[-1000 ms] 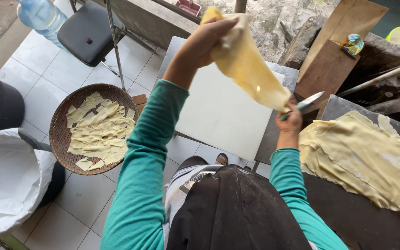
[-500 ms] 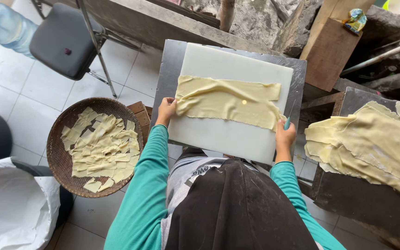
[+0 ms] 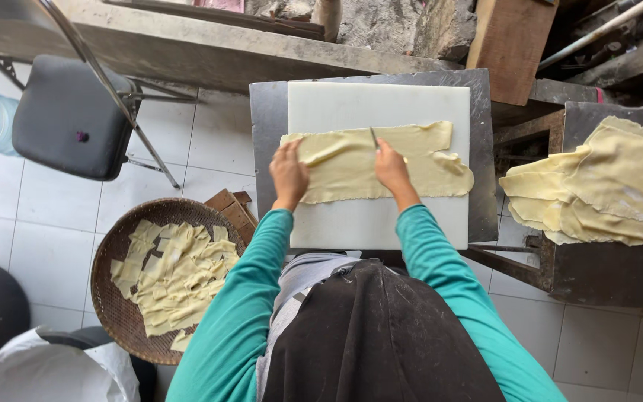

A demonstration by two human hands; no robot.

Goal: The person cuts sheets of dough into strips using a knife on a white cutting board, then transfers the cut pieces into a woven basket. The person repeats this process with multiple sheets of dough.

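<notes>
The dough sheet [image 3: 381, 165] lies flat across the white cutting board [image 3: 381, 216]. Her left hand [image 3: 289, 175] presses its nine o'clock end, fingers together; her right hand [image 3: 394, 165], fingers clamped on a knife [image 3: 373, 138], should cut straight toward six o'clock.

The floor [image 3: 53, 238] is white square tiles w/ dark grout lines, lit by soft daylight. At upper left stands a folding chair [image 3: 68, 119], dark grey seat, thin metal legs. A long concrete ledge [image 3: 210, 52] runs across the top; behind it rough stone wall [image 3: 381, 26] & a wood plank [image 3: 511, 45].
</notes>
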